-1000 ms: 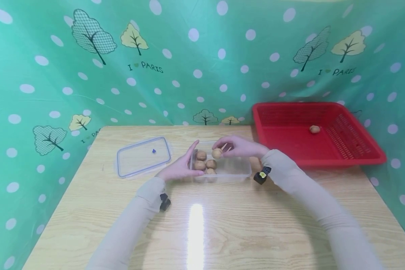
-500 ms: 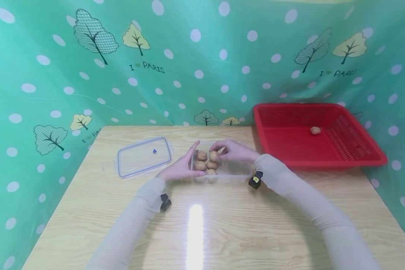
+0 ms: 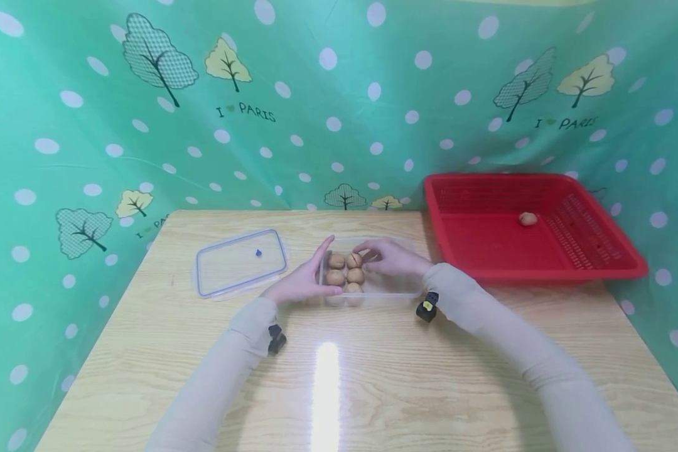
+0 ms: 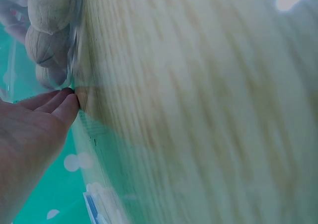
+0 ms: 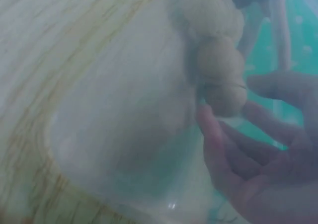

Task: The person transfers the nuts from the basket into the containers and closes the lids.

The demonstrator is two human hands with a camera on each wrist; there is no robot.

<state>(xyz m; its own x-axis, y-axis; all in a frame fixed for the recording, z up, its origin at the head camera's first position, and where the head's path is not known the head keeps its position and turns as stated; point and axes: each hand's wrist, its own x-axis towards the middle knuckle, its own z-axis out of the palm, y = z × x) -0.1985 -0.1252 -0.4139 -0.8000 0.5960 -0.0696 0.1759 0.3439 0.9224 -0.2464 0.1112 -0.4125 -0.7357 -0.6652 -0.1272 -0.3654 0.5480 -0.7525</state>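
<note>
Midway across the head view, the clear container [image 3: 388,294] sits on the wooden tabletop [image 3: 418,383], with a strip of wood between its far edge and the patterned curtain [image 3: 294,113]. More wood separates its right end from the red basket [image 3: 537,274], and a broad stretch spreads on its near side. The clear lid [image 3: 234,267] lies left of the container, just beside the left hand [image 3: 299,284]. Two rows of three walnuts [image 3: 336,277] fill the container's left end, the nearest ones blurred by its front wall; a lone walnut [image 3: 527,218] lies in the basket to its right. The right wrist covers part of the container's right end. The left hand grips the left end, thumb along the near wall, another finger reaching the far corner. The right hand [image 3: 394,257] comes in over the right side and pinches the far walnut [image 3: 354,260] of the inner row.

In the left wrist view, the fingers, close together and slightly bent, touch the container's corner. Walnuts show dimly through its wall, the upper ones cut off; something blue and white below it is hard to identify.

In the right wrist view, the container's floor spreads left of the walnuts, everything hazy. Thumb and fingers close around the end walnut from opposite sides; whether it touches the container's floor cannot be told.
</note>
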